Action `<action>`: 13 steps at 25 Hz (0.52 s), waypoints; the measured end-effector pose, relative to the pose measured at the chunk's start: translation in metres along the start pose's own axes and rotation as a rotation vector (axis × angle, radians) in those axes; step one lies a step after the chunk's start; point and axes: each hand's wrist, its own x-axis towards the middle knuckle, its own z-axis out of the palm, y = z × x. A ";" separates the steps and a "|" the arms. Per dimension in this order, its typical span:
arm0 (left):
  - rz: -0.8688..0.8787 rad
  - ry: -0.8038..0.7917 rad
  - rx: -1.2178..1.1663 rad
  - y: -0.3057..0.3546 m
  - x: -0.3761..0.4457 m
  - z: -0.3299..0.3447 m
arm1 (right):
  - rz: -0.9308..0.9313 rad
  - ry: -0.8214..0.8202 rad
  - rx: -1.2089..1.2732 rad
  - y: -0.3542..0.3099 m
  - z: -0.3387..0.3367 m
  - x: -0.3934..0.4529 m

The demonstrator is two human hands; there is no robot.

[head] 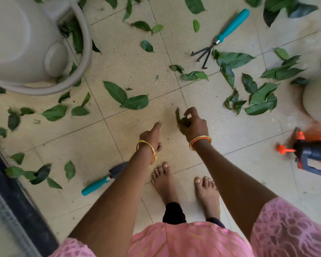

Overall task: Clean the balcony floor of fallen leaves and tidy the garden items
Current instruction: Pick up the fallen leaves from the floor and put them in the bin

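Head view, looking straight down at a beige tiled floor (137, 67). Person standing barefoot, both arms reaching down and forward.

Right hand (193, 125): fingers closed around a small bunch of green leaves (180, 117), held above the floor. Orange and gold bangles at that wrist.

Left hand (152, 136): holds nothing; fingers loosely curled with one extended toward the floor, just beside the right hand and not touching it. Gold bangle at the wrist.

Loose leaves (126, 98) lie scattered over most of the floor, thickest at the right (258, 97) and along the left edge. The tile directly under the hands is nearly bare.

Garden items on the floor:
- hand rake (220, 38) with teal handle, upper right, prongs toward the leaves;
- trowel (102, 179) with teal handle, lower left, blade partly hidden by the left forearm;
- orange and grey sprayer (311, 154) at the right edge, blurred;
- grey hose (85, 52) looped around a pale pot (17, 43), upper left.
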 end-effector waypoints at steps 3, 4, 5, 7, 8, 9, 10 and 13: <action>-0.001 -0.083 -0.006 0.003 -0.050 0.020 | 0.080 -0.017 0.193 -0.034 -0.021 -0.052; 0.016 -0.092 0.030 0.004 -0.066 0.026 | 0.120 0.010 0.196 -0.044 -0.029 -0.064; 0.035 -0.090 0.061 0.006 -0.080 0.031 | 0.173 0.038 0.198 -0.052 -0.038 -0.072; 0.055 -0.099 0.115 0.014 -0.101 0.038 | 0.257 0.039 0.219 -0.064 -0.056 -0.081; 0.055 -0.105 0.130 0.020 -0.108 0.040 | 0.286 0.002 0.245 -0.068 -0.064 -0.083; 0.056 -0.112 0.139 0.027 -0.111 0.044 | 0.319 -0.049 0.292 -0.071 -0.072 -0.084; 0.057 -0.103 0.134 0.031 -0.112 0.047 | 0.355 -0.106 0.342 -0.074 -0.080 -0.083; 0.044 -0.078 0.075 0.044 -0.120 0.056 | 0.414 -0.244 0.374 -0.079 -0.106 -0.077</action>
